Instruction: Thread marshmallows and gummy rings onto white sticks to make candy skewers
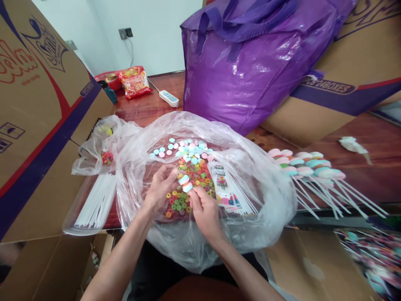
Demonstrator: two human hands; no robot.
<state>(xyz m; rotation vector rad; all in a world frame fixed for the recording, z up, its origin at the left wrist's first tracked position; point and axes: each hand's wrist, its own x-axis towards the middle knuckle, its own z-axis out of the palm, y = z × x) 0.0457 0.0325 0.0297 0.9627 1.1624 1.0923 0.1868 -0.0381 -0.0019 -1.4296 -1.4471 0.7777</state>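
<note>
Where hands [205, 210] nearly meet, candies [185, 182] between

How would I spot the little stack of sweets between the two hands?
Find the big purple bag, then the crumpled clear plastic in front of it. Near its middle, between the left hand and the right hand, is the stack of sweets. Unlike the loose gummy rings and pastel discs lying nearby, its pale blue, white and orange pieces are lined up together.

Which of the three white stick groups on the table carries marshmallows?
The rightmost sticks: pastel marshmallows top them, while the leftmost bundle and middle sticks beside the printed card show none.
</note>
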